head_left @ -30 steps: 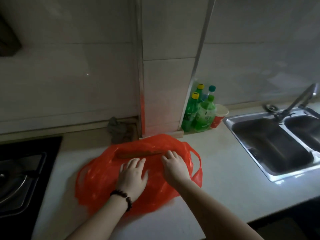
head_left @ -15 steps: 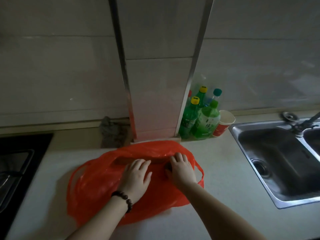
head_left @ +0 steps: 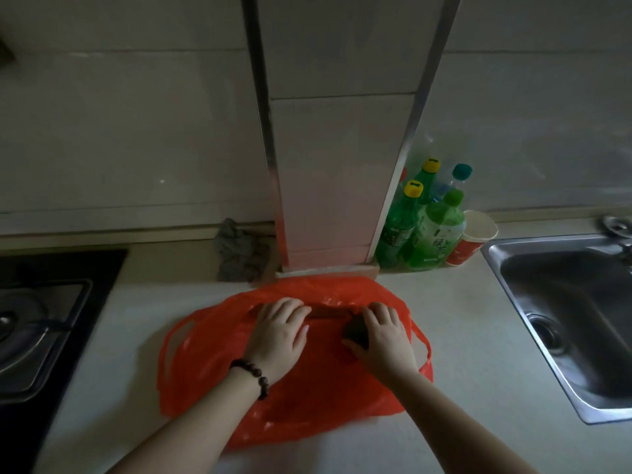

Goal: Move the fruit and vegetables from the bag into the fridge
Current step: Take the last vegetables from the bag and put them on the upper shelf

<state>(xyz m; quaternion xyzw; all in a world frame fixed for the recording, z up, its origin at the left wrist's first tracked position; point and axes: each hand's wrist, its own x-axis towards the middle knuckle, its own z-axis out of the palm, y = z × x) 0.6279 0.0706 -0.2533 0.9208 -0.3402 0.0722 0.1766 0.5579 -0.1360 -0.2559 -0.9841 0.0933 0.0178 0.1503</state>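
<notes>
1. A red plastic bag (head_left: 294, 381) lies flattened on the pale bench (head_left: 461, 336), in front of a tiled pillar (head_left: 338, 165), its mouth turned towards the wall.
2. The left hand (head_left: 278, 333), a beaded bracelet (head_left: 253, 372) at its wrist, rests on the bag; its fingers (head_left: 290, 307) curl over a long brownish vegetable (head_left: 330, 314) at the mouth. What sort of vegetable cannot be told.
3. The right hand (head_left: 384, 336) grips a dark, rounded item (head_left: 355, 333), thumb below, fingers bent over its top.
4. Green bottles (head_left: 427, 230) and a red paper cup (head_left: 473, 237) stand beside the pillar; a steel sink (head_left: 564, 319) lies right, a gas hob (head_left: 37, 323) left, a grey cloth (head_left: 239, 251) between.
</notes>
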